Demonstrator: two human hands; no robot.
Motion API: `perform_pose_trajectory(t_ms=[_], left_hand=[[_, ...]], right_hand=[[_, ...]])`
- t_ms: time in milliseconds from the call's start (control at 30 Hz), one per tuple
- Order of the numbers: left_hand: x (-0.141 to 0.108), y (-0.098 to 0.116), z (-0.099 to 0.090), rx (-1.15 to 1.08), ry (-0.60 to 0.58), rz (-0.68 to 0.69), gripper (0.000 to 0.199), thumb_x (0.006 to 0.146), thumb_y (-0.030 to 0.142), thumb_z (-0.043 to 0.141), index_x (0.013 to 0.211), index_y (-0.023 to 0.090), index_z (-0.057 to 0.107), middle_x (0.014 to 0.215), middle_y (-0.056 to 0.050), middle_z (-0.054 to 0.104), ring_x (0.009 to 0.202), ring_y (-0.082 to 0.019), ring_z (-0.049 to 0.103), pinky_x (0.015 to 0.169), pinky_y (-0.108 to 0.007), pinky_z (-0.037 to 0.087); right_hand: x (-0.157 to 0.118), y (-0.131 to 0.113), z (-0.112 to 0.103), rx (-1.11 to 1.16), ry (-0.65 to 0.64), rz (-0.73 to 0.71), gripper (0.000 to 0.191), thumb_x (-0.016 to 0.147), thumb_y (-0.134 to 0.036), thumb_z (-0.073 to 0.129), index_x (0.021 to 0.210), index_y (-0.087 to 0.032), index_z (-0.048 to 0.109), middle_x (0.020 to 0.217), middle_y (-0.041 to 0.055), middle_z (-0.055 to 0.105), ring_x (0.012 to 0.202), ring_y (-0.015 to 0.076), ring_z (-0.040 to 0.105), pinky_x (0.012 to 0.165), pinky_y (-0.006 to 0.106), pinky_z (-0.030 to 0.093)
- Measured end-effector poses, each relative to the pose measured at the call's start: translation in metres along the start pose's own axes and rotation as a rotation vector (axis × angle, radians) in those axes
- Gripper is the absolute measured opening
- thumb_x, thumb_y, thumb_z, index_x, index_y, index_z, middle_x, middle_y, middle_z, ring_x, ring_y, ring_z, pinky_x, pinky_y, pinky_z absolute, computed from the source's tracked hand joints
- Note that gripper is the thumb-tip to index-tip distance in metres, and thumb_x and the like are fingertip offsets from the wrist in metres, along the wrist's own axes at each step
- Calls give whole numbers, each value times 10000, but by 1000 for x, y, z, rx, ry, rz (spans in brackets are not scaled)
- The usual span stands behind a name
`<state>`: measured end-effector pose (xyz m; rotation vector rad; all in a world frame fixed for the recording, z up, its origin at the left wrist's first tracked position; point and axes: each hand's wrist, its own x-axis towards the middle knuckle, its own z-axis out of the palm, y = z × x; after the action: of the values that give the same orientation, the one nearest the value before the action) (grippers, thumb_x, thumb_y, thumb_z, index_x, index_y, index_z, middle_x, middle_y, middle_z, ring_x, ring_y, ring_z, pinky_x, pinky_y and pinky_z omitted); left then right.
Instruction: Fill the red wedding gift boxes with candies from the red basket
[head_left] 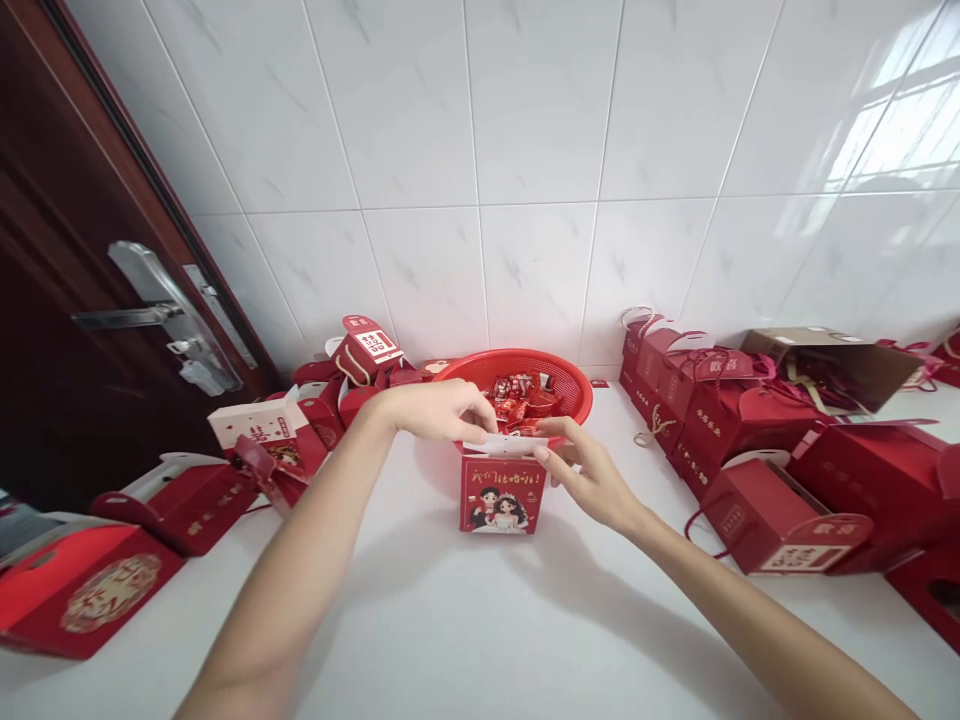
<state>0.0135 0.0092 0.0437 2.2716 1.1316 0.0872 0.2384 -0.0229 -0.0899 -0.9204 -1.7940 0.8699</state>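
A small red candy box [499, 495], printed with a cartoon bride and groom, stands upright on the white table in front of me. Its white-lined top flap [510, 445] is raised. My left hand [442, 410] has thumb and curled fingers closed at the flap's left end. At the right end my right hand [585, 475] pinches the flap, its thumb in front and forefinger behind. Just behind the box is a red plastic basket [574, 385] with wrapped candies [517, 395] in it, partly hidden by both hands.
Several red gift boxes [124, 590] line the left side, beside a dark door [67, 200]. On the right, more red boxes [712, 420] with cord handles stand close together, near an open brown carton [847, 365] holding ribbons. A tiled wall [540, 120] rises behind.
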Motion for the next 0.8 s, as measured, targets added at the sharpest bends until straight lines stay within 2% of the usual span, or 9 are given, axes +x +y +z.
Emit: perform_pose_trajectory(t_ms=[67, 133, 300, 400, 500, 600, 667, 733, 800], left_hand=[[2, -13, 7, -32, -29, 46, 202, 731, 356, 642, 782, 229, 790, 797, -6, 753, 758, -196, 645, 663, -238, 459], [2, -24, 13, -80, -82, 67, 216, 764, 369, 634, 774, 216, 786, 762, -5, 728, 723, -179, 619, 653, -238, 449], [2, -40, 23, -276, -196, 26, 246, 738, 435, 735, 681, 200, 781, 644, -6, 686, 599, -157, 569, 583, -248, 448], [3, -52, 27, -359, -218, 74, 262, 722, 465, 773, 781, 212, 811, 742, -22, 748, 683, -190, 646, 653, -266, 504], [5, -67, 29, -454, -83, 119, 373, 750, 521, 743, 982, 236, 807, 975, -49, 782, 900, -234, 699, 801, -293, 539], [19, -76, 25, -491, 113, 119, 457, 798, 593, 669, 1045, 224, 776, 995, -71, 773, 914, -231, 704, 813, -311, 550], [37, -77, 21, -417, 145, 81, 459, 826, 578, 636, 1067, 205, 753, 1003, -80, 766, 925, -231, 703, 814, -314, 551], [61, -77, 21, -253, 57, 16, 467, 824, 525, 635, 1136, 190, 725, 1106, -92, 746, 1000, -235, 690, 825, -292, 540], [87, -77, 25, -46, -125, -95, 572, 787, 483, 652, 1290, 212, 656, 1218, -88, 712, 1052, -233, 669, 779, -254, 531]], right_hand=[[6, 2, 9, 110, 3, 43, 407, 915, -592, 533, 924, -190, 588, 899, 45, 639, 644, 132, 561, 568, 268, 472], [8, 2, 16, 200, -23, 101, 484, 874, -651, 553, 731, -189, 532, 683, 0, 535, 585, 123, 509, 536, 257, 441], [8, -4, 24, 301, -109, 220, 496, 823, -614, 622, 615, -202, 439, 534, -41, 450, 499, 98, 427, 499, 243, 374], [17, -9, 16, 260, -123, 231, 447, 811, -571, 637, 619, -202, 473, 500, -44, 450, 487, 100, 412, 487, 243, 335], [37, -11, -3, 200, 2, 162, 402, 810, -563, 624, 680, -186, 570, 503, -45, 459, 482, 98, 398, 491, 245, 322], [64, -5, -22, 195, 155, 119, 337, 789, -498, 626, 680, -183, 576, 563, -25, 546, 474, 84, 397, 503, 244, 343], [82, 4, -27, 172, 221, 135, 262, 746, -426, 634, 668, -186, 567, 630, -9, 606, 478, 82, 428, 497, 240, 352], [98, 15, -27, 134, 261, 163, 193, 716, -361, 620, 647, -188, 569, 611, -18, 594, 483, 88, 456, 492, 232, 362], [111, 28, -21, 114, 278, 176, 139, 689, -305, 617, 627, -188, 577, 586, -29, 576, 498, 94, 484, 502, 223, 389]])
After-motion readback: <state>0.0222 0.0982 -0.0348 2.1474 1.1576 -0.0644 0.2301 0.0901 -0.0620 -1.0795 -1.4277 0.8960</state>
